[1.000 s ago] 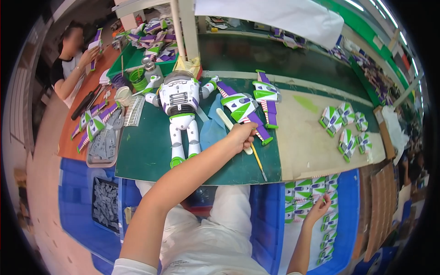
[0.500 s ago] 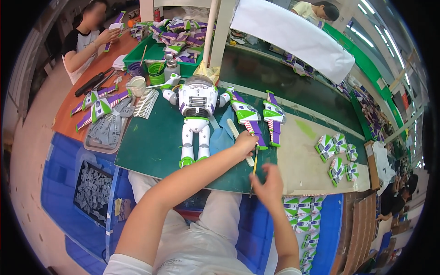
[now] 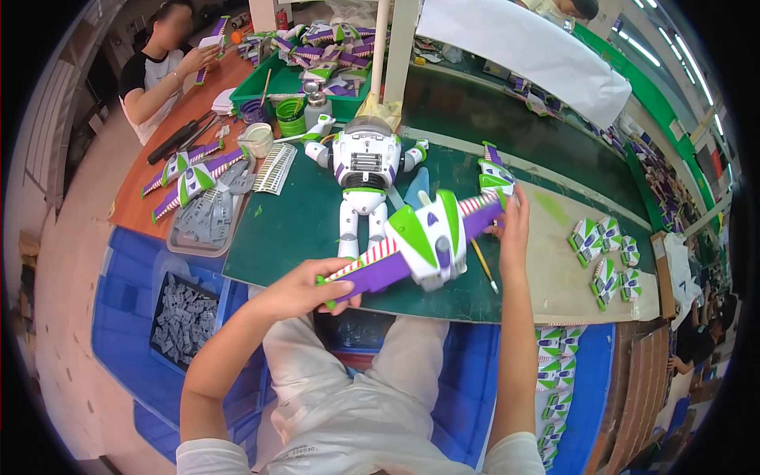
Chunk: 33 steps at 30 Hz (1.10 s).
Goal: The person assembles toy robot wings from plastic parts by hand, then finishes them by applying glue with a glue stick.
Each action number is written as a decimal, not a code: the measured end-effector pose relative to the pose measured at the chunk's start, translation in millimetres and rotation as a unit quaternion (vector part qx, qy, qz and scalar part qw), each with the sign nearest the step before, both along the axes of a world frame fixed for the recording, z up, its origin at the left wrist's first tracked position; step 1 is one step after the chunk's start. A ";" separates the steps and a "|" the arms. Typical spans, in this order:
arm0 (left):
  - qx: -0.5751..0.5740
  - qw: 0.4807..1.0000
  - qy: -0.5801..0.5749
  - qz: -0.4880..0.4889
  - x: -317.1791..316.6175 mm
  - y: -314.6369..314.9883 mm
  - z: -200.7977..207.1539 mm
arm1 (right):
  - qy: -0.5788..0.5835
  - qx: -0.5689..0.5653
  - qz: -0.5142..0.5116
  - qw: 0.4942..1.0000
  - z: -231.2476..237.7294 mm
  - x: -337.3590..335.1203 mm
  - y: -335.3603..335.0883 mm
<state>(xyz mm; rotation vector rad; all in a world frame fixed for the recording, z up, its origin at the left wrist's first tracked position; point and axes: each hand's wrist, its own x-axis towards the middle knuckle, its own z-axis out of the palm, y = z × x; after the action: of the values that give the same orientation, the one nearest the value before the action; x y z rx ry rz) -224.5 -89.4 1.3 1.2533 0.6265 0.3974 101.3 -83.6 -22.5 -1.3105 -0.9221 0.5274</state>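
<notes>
Item, in hand: one white, green and purple plastic winged pack with red-striped wing edges, held slantwise above the near edge of the green-topped table. My left hand pinches its lower wing end, thumb on top; my right hand grips the raised opposite wing end, fingers partly hidden by it. Both sets of fingers are narrowed on the wings, the body between them.

Items, around: one white toy figure with green and black trim, lying just beyond, one foot screened by the pack; a second purple-winged pack, behind my right hand; one slim yellow-handled brush, near that hand, partly covered; one blue cloth; five smaller wingless white-and-green packs, at right, well apart.
</notes>
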 end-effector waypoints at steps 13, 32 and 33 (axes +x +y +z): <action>0.227 0.910 0.052 0.344 -62.8 31.3 7.0 | -0.144 -0.033 0.042 0.988 18.1 -43.4 -23.4; -0.047 0.946 -0.240 0.212 20.9 9.1 -38.5 | 0.324 -0.077 0.309 0.891 42.3 -125.1 21.0; -0.053 0.955 -0.210 0.202 24.0 -0.3 -45.9 | 0.326 -0.076 0.304 0.892 42.9 -124.6 21.5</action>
<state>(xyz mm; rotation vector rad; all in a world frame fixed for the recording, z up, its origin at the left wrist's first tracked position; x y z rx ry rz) -200.5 -89.7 -44.6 0.8934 0.5252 0.9314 -23.2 -62.1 20.4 -0.8481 -0.7061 1.4559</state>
